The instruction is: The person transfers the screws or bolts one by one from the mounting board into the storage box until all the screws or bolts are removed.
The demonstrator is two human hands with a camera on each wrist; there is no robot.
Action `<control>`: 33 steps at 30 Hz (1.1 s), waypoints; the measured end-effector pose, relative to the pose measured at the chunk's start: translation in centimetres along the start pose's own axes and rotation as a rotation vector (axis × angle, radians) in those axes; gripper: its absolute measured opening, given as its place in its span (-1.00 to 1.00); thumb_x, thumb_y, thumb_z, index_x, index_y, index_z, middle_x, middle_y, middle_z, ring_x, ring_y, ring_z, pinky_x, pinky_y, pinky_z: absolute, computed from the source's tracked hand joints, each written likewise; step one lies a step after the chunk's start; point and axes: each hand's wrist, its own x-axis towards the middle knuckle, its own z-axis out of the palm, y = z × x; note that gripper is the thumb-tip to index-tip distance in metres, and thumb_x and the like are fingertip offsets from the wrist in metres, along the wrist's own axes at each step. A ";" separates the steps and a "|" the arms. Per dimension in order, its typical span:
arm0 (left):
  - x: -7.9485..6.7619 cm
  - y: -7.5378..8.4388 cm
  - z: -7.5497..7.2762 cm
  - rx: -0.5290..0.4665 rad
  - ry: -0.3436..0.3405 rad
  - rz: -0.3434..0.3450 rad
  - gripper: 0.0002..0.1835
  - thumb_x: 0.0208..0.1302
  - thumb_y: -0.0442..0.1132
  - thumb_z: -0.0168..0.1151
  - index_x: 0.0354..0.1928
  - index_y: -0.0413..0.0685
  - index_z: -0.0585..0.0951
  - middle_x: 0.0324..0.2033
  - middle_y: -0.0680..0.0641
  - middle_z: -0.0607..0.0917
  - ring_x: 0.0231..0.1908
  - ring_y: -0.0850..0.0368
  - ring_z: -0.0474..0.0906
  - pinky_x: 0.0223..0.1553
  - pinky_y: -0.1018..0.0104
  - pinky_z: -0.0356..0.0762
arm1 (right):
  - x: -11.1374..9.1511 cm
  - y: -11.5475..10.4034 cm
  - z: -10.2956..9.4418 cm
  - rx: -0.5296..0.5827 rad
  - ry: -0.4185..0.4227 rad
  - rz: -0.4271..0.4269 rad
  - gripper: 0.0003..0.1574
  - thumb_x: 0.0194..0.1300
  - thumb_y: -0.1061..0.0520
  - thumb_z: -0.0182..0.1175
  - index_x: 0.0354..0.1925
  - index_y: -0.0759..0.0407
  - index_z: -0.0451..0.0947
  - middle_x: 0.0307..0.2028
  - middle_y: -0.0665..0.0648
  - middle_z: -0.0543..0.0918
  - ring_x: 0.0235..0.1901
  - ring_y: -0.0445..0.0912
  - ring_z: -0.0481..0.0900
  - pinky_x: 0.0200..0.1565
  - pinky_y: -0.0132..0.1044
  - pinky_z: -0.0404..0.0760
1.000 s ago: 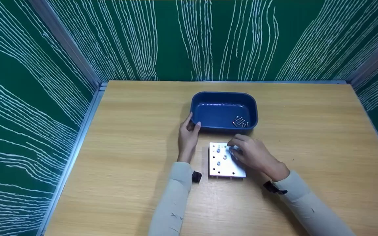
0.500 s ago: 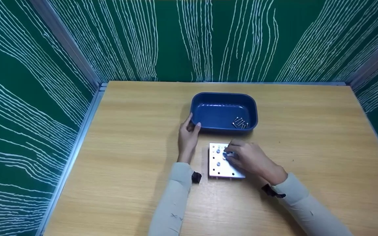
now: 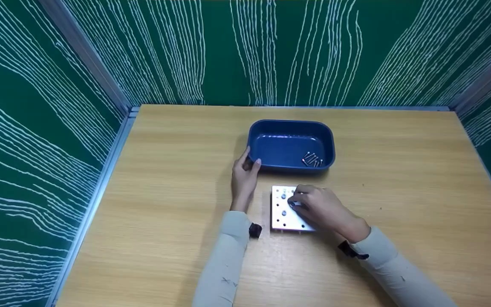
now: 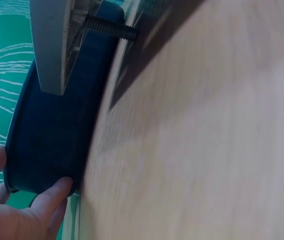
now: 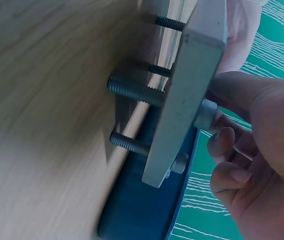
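Observation:
In the head view my left hand [image 3: 244, 177] holds the front left corner of a blue plastic bin [image 3: 290, 166]. The left wrist view has the thumb on the bin's wall and a finger at its rim. My right hand [image 3: 326, 211] is over a silver metal plate [image 3: 278, 213] drilled with holes, its thumb and forefinger pinching a bolt [image 3: 291, 204] near the middle. Two other bolt heads stand to the left, one being this bolt [image 3: 284, 213]. Seen from the right wrist, threaded shanks [image 5: 134, 90] stick out under the plate; the pinching fingertips are partly hidden.
Several small screws [image 3: 313, 159] lie in the bin's right front corner. Light wood tabletop [image 3: 164, 192] spreads around the plate. Green walls with white wavy lines [image 3: 237, 51] enclose the back and sides.
My right hand has slid left and slightly toward me over the plate, from its upper right area to the bolt near the middle. The left hand and the bin stay put.

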 end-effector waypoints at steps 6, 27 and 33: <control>0.0 0.1 0.0 -0.005 -0.001 -0.020 -0.38 0.53 -0.20 0.28 0.57 0.15 0.42 0.41 -0.20 0.47 0.41 -0.10 0.48 0.39 0.13 0.51 | -0.1 0.0 0.0 0.011 -0.003 -0.008 -0.82 0.28 0.23 0.50 -0.12 0.16 0.83 -0.23 0.08 0.75 -0.23 -0.05 0.77 -0.17 -0.13 0.80; 0.1 0.0 -0.1 0.041 -0.002 -0.004 -0.38 0.54 -0.17 0.27 0.57 0.16 0.42 0.42 -0.21 0.47 0.39 -0.11 0.51 0.38 0.12 0.51 | 0.1 -1.0 0.3 -0.115 -0.029 0.000 -0.80 0.39 0.30 0.38 -0.02 0.24 0.76 -0.13 0.21 0.74 -0.16 0.04 0.78 -0.15 -0.11 0.81; 0.1 -0.2 0.0 0.022 -0.002 0.012 -0.39 0.53 -0.22 0.28 0.57 0.08 0.42 0.34 -0.24 0.50 0.36 -0.11 0.54 0.36 0.15 0.53 | 0.0 -1.0 0.8 -0.153 -0.026 -0.020 -0.80 0.44 0.32 0.32 0.00 0.30 0.70 -0.14 0.23 0.70 -0.16 0.04 0.74 -0.20 -0.11 0.81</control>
